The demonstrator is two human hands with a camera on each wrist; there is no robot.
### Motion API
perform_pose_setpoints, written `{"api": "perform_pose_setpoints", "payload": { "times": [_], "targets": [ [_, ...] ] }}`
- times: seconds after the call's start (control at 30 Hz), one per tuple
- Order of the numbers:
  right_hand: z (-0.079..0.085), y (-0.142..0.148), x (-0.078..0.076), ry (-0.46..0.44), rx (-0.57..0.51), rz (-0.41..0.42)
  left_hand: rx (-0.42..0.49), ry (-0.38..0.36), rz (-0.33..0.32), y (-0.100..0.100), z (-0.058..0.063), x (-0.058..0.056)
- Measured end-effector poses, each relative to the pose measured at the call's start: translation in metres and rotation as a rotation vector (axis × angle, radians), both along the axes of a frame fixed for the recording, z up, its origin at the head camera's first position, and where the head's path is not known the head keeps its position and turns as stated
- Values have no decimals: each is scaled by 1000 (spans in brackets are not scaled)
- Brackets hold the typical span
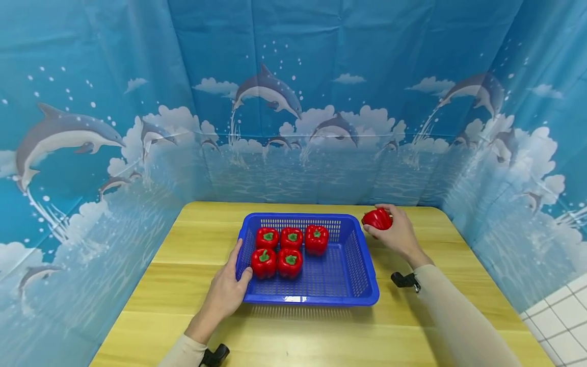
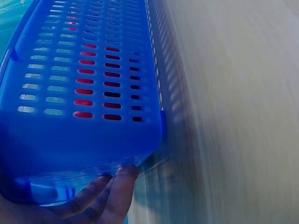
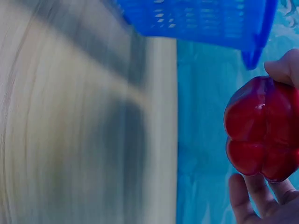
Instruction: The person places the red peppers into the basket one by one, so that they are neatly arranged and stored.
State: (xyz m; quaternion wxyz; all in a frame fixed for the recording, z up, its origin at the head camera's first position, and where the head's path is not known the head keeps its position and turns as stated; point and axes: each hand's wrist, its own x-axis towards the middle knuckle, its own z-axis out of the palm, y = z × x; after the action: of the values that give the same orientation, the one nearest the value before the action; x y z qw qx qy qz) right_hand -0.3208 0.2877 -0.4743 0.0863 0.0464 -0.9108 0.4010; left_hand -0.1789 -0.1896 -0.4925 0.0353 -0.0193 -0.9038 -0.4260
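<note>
My right hand point(image 1: 398, 235) grips a red bell pepper point(image 1: 378, 219) between thumb and fingers, just beyond the basket's right rim. In the right wrist view the lobed underside of that pepper point(image 3: 261, 130) faces the camera, and its shadow falls on the table. My left hand point(image 1: 229, 288) holds the left side of a blue plastic basket point(image 1: 316, 300), thumb over the rim and fingers along the outer wall. Inside the basket, several red bell peppers point(image 1: 290, 262) with green stems stand upright in two rows toward the left, the back row one longer.
The basket sits on a light wood-grain table point(image 1: 183, 285). Behind and beside the table hangs a blue curtain point(image 1: 298, 168) printed with dolphins. White tiles point(image 1: 564, 316) show at the lower right. Each wrist wears a small black camera point(image 1: 403, 280).
</note>
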Motion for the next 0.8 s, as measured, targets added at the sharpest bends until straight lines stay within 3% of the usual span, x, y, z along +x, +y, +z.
{"api": "perform_pose_setpoints", "payload": {
  "times": [0.5, 0.8],
  "targets": [
    [32, -14, 21, 104, 9, -17, -7, 13, -3, 1, 1, 1],
    [48, -24, 30, 110, 11, 41, -5, 12, 1, -1, 1, 2]
  ]
}}
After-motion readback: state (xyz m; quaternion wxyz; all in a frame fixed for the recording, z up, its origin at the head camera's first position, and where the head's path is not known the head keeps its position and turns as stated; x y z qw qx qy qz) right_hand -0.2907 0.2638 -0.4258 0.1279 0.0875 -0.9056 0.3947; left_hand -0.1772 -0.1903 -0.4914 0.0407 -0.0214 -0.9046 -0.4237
